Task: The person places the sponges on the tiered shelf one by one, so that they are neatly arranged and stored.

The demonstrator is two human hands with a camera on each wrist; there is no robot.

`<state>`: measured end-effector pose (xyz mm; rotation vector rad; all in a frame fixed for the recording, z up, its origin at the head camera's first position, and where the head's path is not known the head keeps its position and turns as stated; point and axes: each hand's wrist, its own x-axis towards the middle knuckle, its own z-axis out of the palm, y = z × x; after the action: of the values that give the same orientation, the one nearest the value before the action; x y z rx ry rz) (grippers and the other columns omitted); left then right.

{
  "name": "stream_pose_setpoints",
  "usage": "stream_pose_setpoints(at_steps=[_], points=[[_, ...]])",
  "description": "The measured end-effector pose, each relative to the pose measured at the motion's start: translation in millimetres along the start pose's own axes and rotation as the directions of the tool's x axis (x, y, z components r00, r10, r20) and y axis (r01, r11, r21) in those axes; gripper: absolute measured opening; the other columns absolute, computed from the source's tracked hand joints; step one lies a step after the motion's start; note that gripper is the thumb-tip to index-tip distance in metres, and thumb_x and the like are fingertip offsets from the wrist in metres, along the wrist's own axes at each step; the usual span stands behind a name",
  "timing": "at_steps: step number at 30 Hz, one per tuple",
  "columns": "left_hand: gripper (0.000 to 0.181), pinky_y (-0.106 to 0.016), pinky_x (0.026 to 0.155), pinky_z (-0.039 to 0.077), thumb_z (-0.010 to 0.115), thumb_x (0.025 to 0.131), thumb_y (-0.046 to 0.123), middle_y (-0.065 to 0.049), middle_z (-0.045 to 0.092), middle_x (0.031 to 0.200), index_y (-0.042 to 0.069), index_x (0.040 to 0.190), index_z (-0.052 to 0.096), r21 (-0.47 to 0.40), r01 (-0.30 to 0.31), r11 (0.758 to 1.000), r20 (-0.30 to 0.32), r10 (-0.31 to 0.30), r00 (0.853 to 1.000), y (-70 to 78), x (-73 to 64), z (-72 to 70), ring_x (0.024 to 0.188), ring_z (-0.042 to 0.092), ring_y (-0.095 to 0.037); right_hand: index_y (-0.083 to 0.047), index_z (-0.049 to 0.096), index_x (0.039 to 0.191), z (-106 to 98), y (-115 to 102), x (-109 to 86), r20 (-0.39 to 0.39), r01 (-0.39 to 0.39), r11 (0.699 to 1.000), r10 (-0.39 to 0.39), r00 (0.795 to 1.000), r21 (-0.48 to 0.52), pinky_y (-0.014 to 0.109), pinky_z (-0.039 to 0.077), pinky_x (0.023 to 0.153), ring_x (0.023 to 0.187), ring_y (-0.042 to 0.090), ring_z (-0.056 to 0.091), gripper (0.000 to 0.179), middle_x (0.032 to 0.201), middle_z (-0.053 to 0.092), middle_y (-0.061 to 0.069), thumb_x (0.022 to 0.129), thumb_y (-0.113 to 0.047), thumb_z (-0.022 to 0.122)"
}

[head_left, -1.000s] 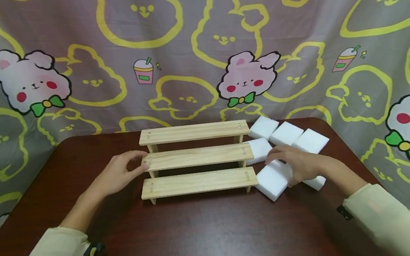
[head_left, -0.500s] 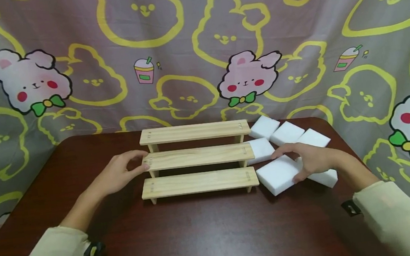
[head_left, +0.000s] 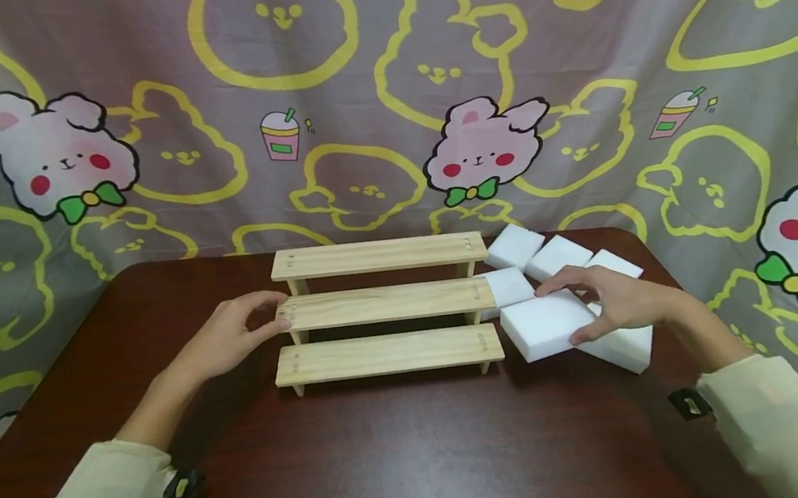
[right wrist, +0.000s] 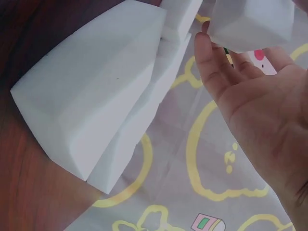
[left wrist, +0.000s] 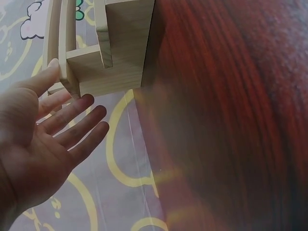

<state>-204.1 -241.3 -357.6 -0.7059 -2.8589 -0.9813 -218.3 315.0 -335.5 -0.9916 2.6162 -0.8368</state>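
A three-tier wooden stand [head_left: 383,305] stands on the table. My left hand [head_left: 229,337] pinches the left end of its middle board; in the left wrist view the thumb lies at the board's end and the other fingers [left wrist: 89,127] spread loosely. To the stand's right, my right hand [head_left: 624,302] grips a white foam block [head_left: 549,322] between thumb and fingers. This block is raised and slightly tilted, overlapping other white blocks behind it. In the right wrist view the held block [right wrist: 252,21] is partly cut off by the frame's top edge.
Several more white foam blocks lie right of the stand, including one by the middle tier [head_left: 508,284], one at the back [head_left: 514,245] and one under my right hand [head_left: 624,347]. Behind the dark red-brown table [head_left: 392,461] hangs a patterned curtain [head_left: 343,68].
My right hand has taken hold of the front foam block, lifted it from the table and turned it, moving a little right. My left hand stays at the middle board's end.
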Motion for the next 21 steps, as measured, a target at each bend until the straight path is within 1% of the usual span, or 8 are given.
stream_pose_setpoints(at_steps=[5,11,16,21], points=[[0.044,-0.063,0.102,0.044,0.070,0.101,0.023,-0.023,0.065,0.133,-0.005,0.135,0.062,0.005,-0.001,1.000,0.000,0.001,1.000,1.3,0.4,-0.7,0.126,0.058,-0.046,-0.015,0.066,0.131,-4,-5,-3.4,-0.006,0.015,1.000,-0.015,1.000,-0.007,0.028,0.049,0.089,0.105,0.008,0.053,0.062,0.126,0.063,0.000,0.077,-0.024,0.095],[0.042,-0.063,0.101,0.045,0.072,0.100,0.021,-0.023,0.067,0.131,-0.005,0.133,0.064,0.003,0.000,1.000,-0.004,0.000,1.000,2.9,0.9,-1.1,0.126,0.059,-0.046,-0.015,0.066,0.132,-8,-14,-5.1,-0.019,0.040,0.999,-0.040,0.999,0.015,0.028,0.049,0.085,0.103,0.009,0.054,0.063,0.125,0.064,-0.001,0.076,-0.022,0.095],[0.045,-0.064,0.102,0.043,0.070,0.101,0.023,-0.026,0.065,0.133,-0.005,0.135,0.061,-0.007,0.031,1.000,0.012,-0.031,0.999,2.9,0.9,-1.6,0.128,0.057,-0.047,-0.012,0.063,0.134,-12,-19,-4.3,-0.015,0.075,0.996,-0.075,0.997,0.053,0.028,0.049,0.085,0.101,0.011,0.058,0.064,0.125,0.064,0.000,0.078,-0.017,0.093],[0.047,-0.064,0.102,0.043,0.069,0.102,0.023,-0.028,0.064,0.133,-0.005,0.137,0.057,-0.036,0.054,0.998,0.029,-0.053,0.998,1.2,0.8,-1.0,0.128,0.056,-0.047,-0.012,0.061,0.136,-15,-22,-2.9,-0.004,0.110,0.992,-0.110,0.994,0.069,0.029,0.050,0.087,0.103,0.013,0.059,0.063,0.129,0.063,0.000,0.081,-0.015,0.091]])
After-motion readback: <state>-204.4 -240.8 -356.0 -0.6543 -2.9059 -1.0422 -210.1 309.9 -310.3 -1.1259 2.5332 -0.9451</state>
